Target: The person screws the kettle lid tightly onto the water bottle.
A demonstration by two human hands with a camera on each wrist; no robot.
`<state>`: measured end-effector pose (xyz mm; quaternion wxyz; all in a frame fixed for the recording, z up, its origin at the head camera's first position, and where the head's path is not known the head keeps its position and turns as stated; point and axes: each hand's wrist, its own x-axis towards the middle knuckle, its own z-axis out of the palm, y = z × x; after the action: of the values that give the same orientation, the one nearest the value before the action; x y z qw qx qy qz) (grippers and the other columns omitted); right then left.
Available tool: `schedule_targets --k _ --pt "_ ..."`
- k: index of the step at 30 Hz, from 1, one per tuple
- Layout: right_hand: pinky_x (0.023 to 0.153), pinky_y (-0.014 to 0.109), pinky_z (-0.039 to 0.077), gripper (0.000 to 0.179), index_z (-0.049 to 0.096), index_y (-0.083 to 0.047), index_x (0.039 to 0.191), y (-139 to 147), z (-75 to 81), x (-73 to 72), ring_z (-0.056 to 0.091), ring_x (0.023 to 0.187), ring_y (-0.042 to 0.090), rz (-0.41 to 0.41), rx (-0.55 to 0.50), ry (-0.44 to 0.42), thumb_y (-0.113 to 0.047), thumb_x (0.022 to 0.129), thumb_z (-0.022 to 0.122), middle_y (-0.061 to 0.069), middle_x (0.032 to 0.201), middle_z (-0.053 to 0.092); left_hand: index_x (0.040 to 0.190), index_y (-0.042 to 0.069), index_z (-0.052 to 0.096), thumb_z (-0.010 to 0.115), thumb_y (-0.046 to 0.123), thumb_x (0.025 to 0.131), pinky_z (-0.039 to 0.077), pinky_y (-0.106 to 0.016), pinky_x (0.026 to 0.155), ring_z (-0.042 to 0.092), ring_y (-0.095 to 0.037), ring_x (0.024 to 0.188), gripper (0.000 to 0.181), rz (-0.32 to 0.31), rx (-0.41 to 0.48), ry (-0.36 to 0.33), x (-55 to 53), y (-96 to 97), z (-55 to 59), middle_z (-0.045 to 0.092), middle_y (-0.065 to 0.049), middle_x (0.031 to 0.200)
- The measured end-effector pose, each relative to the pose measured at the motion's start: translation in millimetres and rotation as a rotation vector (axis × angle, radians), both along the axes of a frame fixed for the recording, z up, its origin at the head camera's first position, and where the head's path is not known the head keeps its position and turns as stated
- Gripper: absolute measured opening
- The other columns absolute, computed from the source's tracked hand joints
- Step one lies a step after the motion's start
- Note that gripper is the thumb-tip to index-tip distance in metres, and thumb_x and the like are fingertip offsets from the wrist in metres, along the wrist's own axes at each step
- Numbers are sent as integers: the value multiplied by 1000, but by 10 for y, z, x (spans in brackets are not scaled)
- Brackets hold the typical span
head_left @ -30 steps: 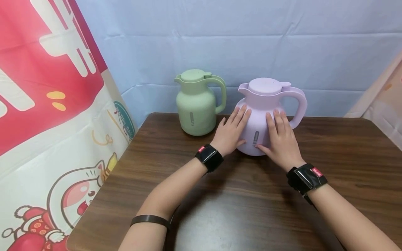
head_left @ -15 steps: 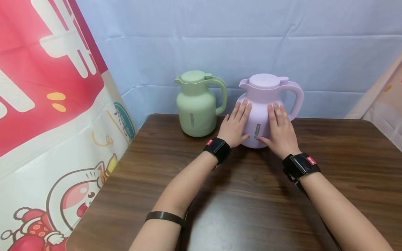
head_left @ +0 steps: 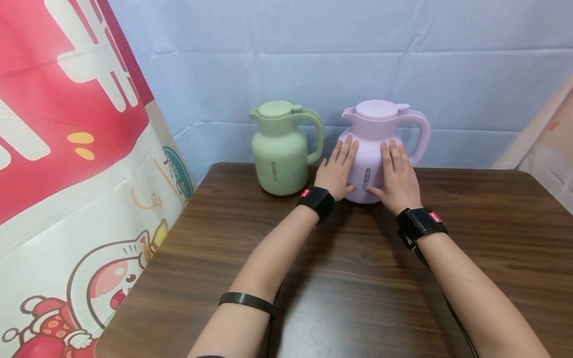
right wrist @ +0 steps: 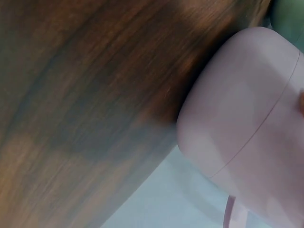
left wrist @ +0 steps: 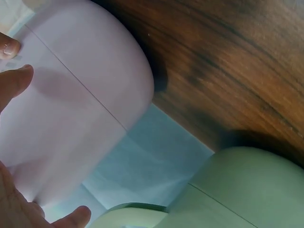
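A lilac insulated jug (head_left: 369, 136) stands upright toward the back of the table, its spout to the left and its handle to the right. My left hand (head_left: 334, 170) lies along the near left of its body, fingers extended upward. On the near right, my right hand (head_left: 400, 178) touches the body the same way, both thumbs pointing inward beside the grey label. The left wrist view has the lilac body (left wrist: 90, 85) with fingers along it; in the right wrist view its lower part (right wrist: 237, 104) meets the tabletop.
A matching green jug (head_left: 280, 154) stands just left of the lilac one, handle toward it. Behind the wooden table (head_left: 215, 233) hangs a pale blue cloth (head_left: 313, 64). A printed cartoon banner (head_left: 40, 189) hangs along the left side.
Both hands have moved away from me toward the back of the table, and the lilac jug has slid back with them, now nearly level with the green jug. The green jug has stayed put.
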<state>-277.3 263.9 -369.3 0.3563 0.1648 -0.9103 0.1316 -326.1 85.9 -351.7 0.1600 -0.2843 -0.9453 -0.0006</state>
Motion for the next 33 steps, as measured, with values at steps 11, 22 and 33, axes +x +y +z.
schedule_targets --k 11,22,33 --pt "107 56 23 119 15 -1 150 -19 -5 -99 13 140 40 -30 -31 -31 -10 59 91 22 153 17 150 17 -18 71 58 75 37 -45 102 -9 -18 143 123 50 51 -16 -91 116 -44 -20 0 156" --pt "109 53 20 118 11 -2 151 25 -13 -190 10 141 40 -45 -24 -72 -11 63 89 23 154 13 150 19 -18 71 58 75 36 -45 103 -11 -18 143 123 112 32 -56 -96 212 18 -22 1 156" --pt "113 46 11 118 7 -1 151 0 14 -272 7 141 40 -67 -35 -115 -10 65 88 23 155 8 151 18 -14 71 62 72 37 -46 102 -5 -19 144 125 152 18 -57 -139 268 53 -19 0 156"
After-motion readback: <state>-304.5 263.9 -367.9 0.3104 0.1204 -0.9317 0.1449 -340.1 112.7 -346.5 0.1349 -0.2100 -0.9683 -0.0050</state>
